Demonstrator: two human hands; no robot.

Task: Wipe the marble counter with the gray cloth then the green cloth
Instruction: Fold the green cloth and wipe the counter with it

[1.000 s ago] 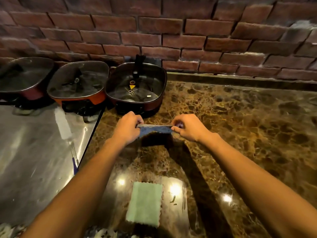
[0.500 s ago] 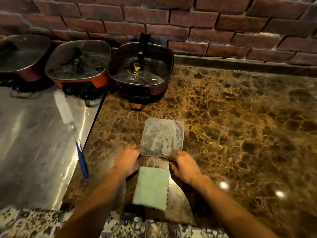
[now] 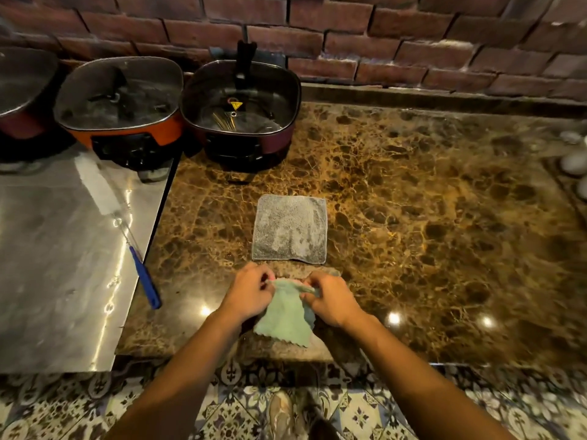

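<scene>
- The step in hand looks like the second half of the task: both hands are on the green cloth (image 3: 287,315) near the front edge of the marble counter (image 3: 444,217).
- The left hand (image 3: 247,295) pinches the cloth's upper left corner and the right hand (image 3: 330,301) pinches its upper right, both closed on the fabric; the rest of it hangs bunched between them, its scalloped lower edge at or just above the stone.
- The gray cloth (image 3: 289,228) lies spread flat just behind the hands, towards the middle of the counter, touched by neither hand.
- Next, I judge, the green cloth needs spreading or folding into a pad, pressing flat, and sweeping across the stone around the gray one.
- Three lidded electric pots stand along the back left. The dark pot (image 3: 241,112) at the counter's back left corner seems to hold thin metal pieces under its glass lid, though glare makes that uncertain.
- The orange pot (image 3: 122,122) shows only reflections; its contents cannot be made out.
</scene>
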